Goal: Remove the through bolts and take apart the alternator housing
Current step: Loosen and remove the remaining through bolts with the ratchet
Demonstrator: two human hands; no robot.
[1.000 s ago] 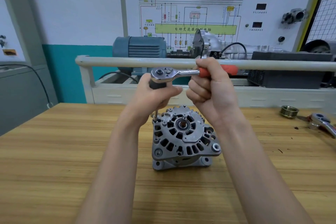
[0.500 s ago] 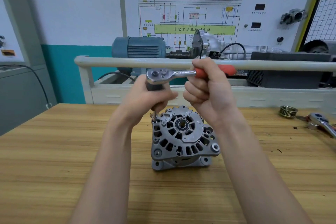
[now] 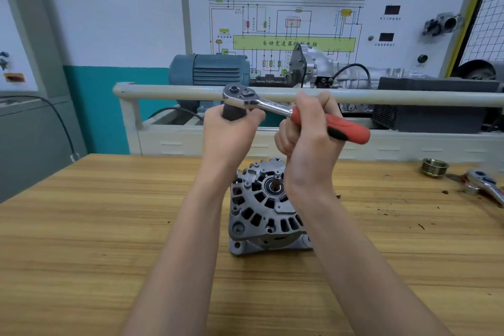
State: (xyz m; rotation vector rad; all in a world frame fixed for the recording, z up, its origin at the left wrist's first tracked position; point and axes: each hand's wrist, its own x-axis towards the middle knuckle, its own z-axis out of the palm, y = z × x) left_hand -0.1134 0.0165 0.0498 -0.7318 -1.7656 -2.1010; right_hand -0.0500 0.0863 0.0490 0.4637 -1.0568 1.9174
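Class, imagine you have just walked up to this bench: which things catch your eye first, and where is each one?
First, the ratchet wrench held high at centre: the right hand grips its red handle, the left hand wraps the dark socket under its head. Directly below stands the grey alternator on the wooden bench. Far right on the bench lie a grooved pulley and a second ratchet.

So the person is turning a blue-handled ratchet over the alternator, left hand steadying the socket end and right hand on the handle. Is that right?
Almost. In the head view the ratchet has a red handle with black trim, not blue. The rest stands: the left hand grips the socket end under the ratchet head, and the right hand grips the handle, above the alternator.
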